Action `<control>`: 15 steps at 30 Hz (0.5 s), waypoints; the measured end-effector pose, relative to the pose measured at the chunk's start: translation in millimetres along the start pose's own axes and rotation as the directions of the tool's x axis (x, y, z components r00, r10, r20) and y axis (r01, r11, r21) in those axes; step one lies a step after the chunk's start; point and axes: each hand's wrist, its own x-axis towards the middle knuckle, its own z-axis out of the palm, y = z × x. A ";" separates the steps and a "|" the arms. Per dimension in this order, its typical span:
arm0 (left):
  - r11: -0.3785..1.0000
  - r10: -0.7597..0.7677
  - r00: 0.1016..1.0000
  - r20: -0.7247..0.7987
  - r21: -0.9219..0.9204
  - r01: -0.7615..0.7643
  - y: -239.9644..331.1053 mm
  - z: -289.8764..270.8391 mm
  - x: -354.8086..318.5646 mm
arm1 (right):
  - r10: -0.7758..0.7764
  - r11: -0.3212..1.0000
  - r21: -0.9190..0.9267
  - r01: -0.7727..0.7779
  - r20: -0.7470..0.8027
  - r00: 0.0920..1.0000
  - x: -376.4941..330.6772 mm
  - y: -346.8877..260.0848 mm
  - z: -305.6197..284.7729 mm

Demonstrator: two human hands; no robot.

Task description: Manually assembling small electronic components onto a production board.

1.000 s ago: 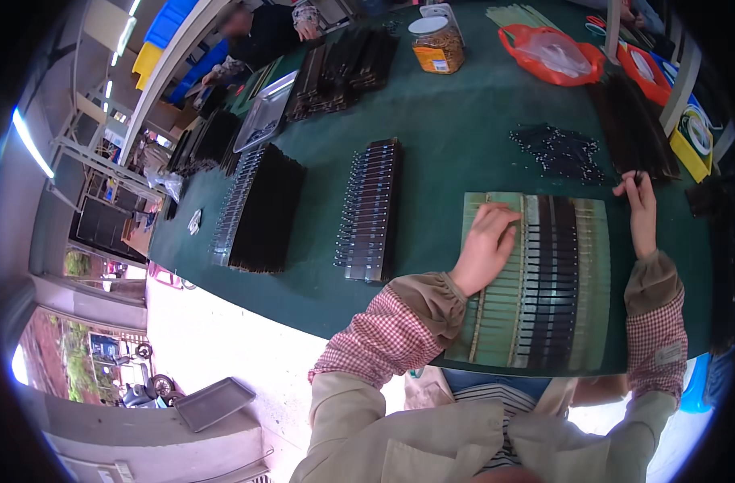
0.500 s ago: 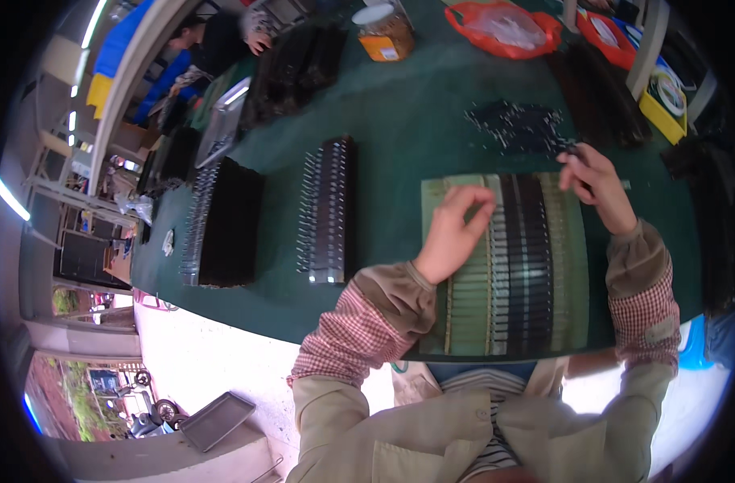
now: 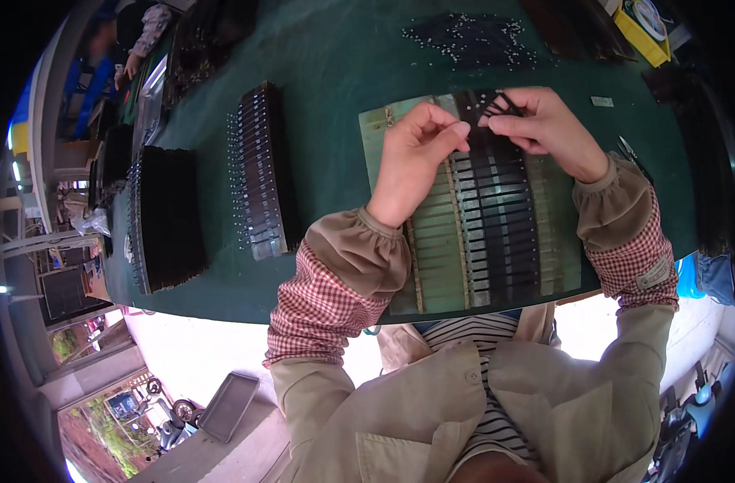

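My right hand point(image 3: 548, 125) is closed on a few thin black strips point(image 3: 502, 103) that fan out from its fingers, over the far end of a green slotted board point(image 3: 433, 249). Just left of it, my left hand point(image 3: 415, 157) pinches thumb against forefinger; whatever may be between them is too small to make out. Dark strips point(image 3: 496, 233) lie side by side across the board in a column. Beyond the board is a loose pile of black strips with white tips point(image 3: 472, 42). To the left stand a narrow stack of dark strips point(image 3: 261, 173) and a wider black stack point(image 3: 172, 213).
A pointed hand tool point(image 3: 631, 153) and a small pale tag point(image 3: 601, 101) lie right of the board. Dark bundles point(image 3: 576, 28) and a yellow box point(image 3: 642, 36) are at the far right. Another person's sleeve point(image 3: 150, 30) shows at the far left, near a metal tray point(image 3: 152, 88).
My right hand has come from the loose pile to the board's far end, bringing black strips beside my left hand. The left fingers have closed to a pinch. The whole view has shifted.
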 end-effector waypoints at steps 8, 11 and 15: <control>0.482 0.488 0.870 0.065 0.811 -0.331 -13.0 -20.0 -1.5 | -0.317 0.915 -0.291 0.279 -0.092 0.944 28.4 32.8 -20.3; 0.486 0.470 0.878 0.094 0.802 -0.346 -17.9 -24.2 -3.5 | -0.290 0.913 -0.324 0.246 -0.096 0.952 34.0 34.1 -20.5; 0.508 0.450 0.888 0.097 0.790 -0.344 -20.1 -25.6 -4.2 | -0.307 0.894 -0.362 0.262 -0.071 0.949 39.6 35.8 -21.8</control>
